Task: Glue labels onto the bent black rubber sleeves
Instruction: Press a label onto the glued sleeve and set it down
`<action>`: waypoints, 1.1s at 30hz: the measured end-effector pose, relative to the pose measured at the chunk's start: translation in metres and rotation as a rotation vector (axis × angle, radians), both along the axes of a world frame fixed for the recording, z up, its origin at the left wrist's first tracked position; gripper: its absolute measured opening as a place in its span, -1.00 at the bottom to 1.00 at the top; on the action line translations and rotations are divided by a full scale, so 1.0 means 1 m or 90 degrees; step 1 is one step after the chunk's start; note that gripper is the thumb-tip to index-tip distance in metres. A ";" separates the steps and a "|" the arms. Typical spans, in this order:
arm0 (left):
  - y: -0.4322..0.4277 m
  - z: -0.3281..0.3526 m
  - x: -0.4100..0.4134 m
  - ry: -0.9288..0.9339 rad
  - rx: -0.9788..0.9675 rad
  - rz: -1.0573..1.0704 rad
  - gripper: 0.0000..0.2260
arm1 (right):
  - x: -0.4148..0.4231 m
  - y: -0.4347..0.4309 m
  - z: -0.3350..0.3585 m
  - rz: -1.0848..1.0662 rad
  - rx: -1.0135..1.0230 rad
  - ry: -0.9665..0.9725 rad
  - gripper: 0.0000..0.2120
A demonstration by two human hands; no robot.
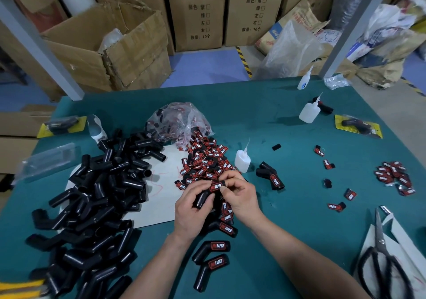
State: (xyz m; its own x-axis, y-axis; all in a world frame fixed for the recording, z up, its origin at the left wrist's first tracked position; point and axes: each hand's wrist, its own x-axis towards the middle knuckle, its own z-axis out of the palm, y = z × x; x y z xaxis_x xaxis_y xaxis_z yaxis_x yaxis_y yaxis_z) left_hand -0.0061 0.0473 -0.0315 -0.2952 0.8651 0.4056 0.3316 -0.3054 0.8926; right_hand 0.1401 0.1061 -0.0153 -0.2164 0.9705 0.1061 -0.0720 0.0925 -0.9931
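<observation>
My left hand (pixel 192 204) grips a bent black rubber sleeve (pixel 202 199) at table centre. My right hand (pixel 239 193) pinches a red-and-black label (pixel 216 186) against the sleeve's upper end. A heap of loose labels (pixel 202 160) lies just behind the hands. A big pile of bare black sleeves (pixel 96 197) fills the left of the table. Labelled sleeves (pixel 213 256) lie near my forearms, more (pixel 227 226) under my hands. A small glue bottle (pixel 242 159) stands right of the label heap.
Scissors (pixel 381 259) on white paper lie at the front right. Scattered labels (pixel 394 176) and two more glue bottles (pixel 310 112) sit on the right of the green mat (pixel 288 218). A plastic bag of labels (pixel 178 121) is behind the heap. Cardboard boxes stand beyond the table.
</observation>
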 end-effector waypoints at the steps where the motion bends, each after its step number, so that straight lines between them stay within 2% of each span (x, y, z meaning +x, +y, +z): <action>1: 0.000 0.000 0.000 0.001 0.000 -0.003 -0.75 | 0.000 0.000 0.000 -0.002 -0.002 0.003 -0.89; 7: -0.002 0.004 0.003 0.001 -0.015 0.001 -0.74 | -0.002 -0.004 0.003 0.046 0.002 -0.003 -0.88; 13: -0.004 0.006 0.007 0.009 -0.021 0.011 -0.74 | -0.004 -0.009 0.005 0.022 -0.002 0.011 -0.87; 15: -0.005 0.004 0.007 0.029 -0.009 0.006 -0.73 | -0.006 -0.011 0.005 0.050 -0.009 0.008 -0.93; 22: -0.005 0.003 0.011 0.045 -0.008 0.001 -0.69 | -0.008 -0.016 0.005 0.026 -0.013 0.030 -0.89; 33: -0.004 0.003 0.006 0.030 0.034 0.009 -0.79 | -0.006 -0.012 0.006 0.085 -0.061 0.053 -0.92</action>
